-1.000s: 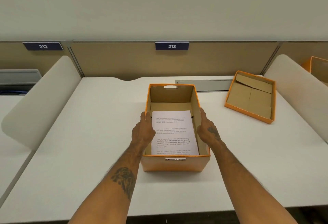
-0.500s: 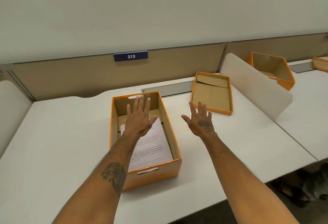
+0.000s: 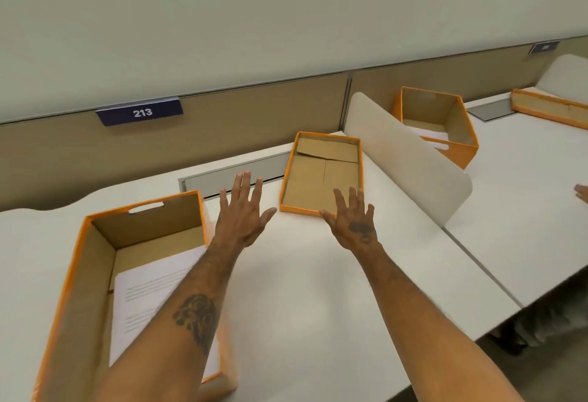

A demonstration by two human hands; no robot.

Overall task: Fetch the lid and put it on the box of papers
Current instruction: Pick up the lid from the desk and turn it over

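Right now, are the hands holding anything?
No, nothing is held. The left hand and right hand are both open, fingers spread, reaching toward the lid lying upside down on the desk.

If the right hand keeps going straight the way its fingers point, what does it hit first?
The right hand would probably meet the near rim of the shallow orange cardboard lid lying inside-up; its fingers already overlap that edge, though height is unclear.

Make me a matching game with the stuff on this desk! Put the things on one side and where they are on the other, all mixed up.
Things
1. lid
2. papers
3. number sign 213
4. right hand

Places
A. on the partition behind the desk
B. inside the open orange box
C. reaching over the near edge of the lid, fingers spread
D. lying upside down on the desk, beside the white divider

Pairs: 1-D, 2-B, 3-A, 4-C
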